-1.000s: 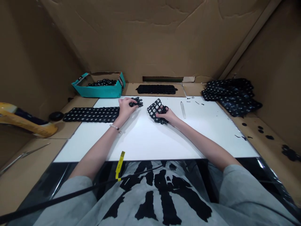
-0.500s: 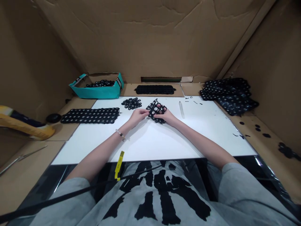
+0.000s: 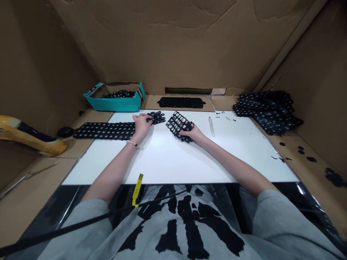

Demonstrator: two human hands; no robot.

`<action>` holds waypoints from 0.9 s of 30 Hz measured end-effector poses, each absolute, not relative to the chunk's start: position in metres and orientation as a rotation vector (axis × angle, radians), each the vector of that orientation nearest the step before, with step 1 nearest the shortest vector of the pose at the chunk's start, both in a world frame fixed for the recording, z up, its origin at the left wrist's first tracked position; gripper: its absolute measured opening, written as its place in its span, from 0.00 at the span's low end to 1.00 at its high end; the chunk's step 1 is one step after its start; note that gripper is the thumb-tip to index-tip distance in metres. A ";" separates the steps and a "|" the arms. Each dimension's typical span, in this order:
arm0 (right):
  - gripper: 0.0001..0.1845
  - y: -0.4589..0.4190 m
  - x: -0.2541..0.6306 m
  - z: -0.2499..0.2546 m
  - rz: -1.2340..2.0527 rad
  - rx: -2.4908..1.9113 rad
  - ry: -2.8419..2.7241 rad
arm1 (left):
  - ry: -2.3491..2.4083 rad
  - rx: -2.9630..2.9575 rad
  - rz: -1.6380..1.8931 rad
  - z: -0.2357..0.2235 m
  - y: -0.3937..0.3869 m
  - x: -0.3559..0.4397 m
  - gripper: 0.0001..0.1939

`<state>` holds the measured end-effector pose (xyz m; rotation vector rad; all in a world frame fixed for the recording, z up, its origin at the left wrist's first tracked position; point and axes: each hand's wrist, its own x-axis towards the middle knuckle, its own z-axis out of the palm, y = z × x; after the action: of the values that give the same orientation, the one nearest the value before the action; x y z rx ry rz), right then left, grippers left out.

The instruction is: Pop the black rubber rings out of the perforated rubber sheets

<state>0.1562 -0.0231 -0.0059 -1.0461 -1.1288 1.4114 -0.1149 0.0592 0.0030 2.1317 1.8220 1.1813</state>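
**left hand (image 3: pixel 141 126):** fingers slightly curled, tips at the edge of a heap of black rings (image 3: pixel 157 117) on the board; i cannot tell whether it has hold of any.

**right hand (image 3: pixel 188 133):** partly closed, gripping the near end of a black perforated grid (image 3: pixel 176 124).

**grid:** a short piece with large open holes, tilted, its far end pointing toward the back of the board and just beside the heap of rings.

**work surface:** a white board (image 3: pixel 168 162) with both forearms resting across it; a clear plastic rod (image 3: pixel 211 126) lies to the right of the grid, near a few small black scraps (image 3: pixel 225 116).

**left of the board:** a long black dotted sheet (image 3: pixel 104 130) lies just beside the left hand. beyond it are a black round object (image 3: pixel 65 132) and a yellow-and-black handled tool (image 3: pixel 32 141) — its kind is hard to tell.

**back:** a teal cardboard box (image 3: pixel 116 104) holding black rings (image 3: pixel 119 94), and a dark grid strip (image 3: pixel 180 102) on the cardboard ledge.

**right side:** a stack of black dotted sheets (image 3: pixel 267 112) at the board's far corner, with black bits (image 3: pixel 300 150) scattered on the cardboard.

**person:** grey t-shirt (image 3: pixel 184 224) with a black print, a bracelet (image 3: pixel 132 143) on the left wrist, and a black cable (image 3: pixel 67 227) with a yellow tag (image 3: pixel 137 189) across the chest.
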 end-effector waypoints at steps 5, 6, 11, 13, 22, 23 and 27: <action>0.29 -0.023 0.155 -0.005 1.393 -1.072 -1.100 | 1.623 2.357 1.192 0.018 0.035 -0.090 0.10; 0.29 -0.022 0.155 -0.006 1.389 -1.066 -1.108 | 1.498 2.401 1.135 0.022 0.027 -0.082 0.09; 0.28 -0.023 0.154 -0.007 1.362 -1.001 -1.115 | 1.146 2.334 0.796 0.023 -0.003 -0.046 0.12; 0.29 -0.022 0.154 -0.007 1.364 -0.967 -1.100 | 1.180 2.113 0.826 0.016 -0.006 -0.040 0.15; 0.29 -0.021 0.154 -0.008 1.412 -0.997 -1.209 | 1.239 1.340 0.869 0.000 0.019 -0.050 0.21; 0.29 -0.021 0.153 -0.008 1.409 -1.008 -1.212 | 1.266 1.324 0.914 0.001 0.023 -0.054 0.21; 0.29 -0.020 0.154 -0.010 1.419 -1.050 -1.206 | 1.412 1.426 1.234 0.004 0.042 -0.077 0.17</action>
<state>0.1542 -0.0200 -0.0100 -1.0496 -1.2061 1.4185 -0.0770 0.0423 0.0037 1.4261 1.4116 1.2338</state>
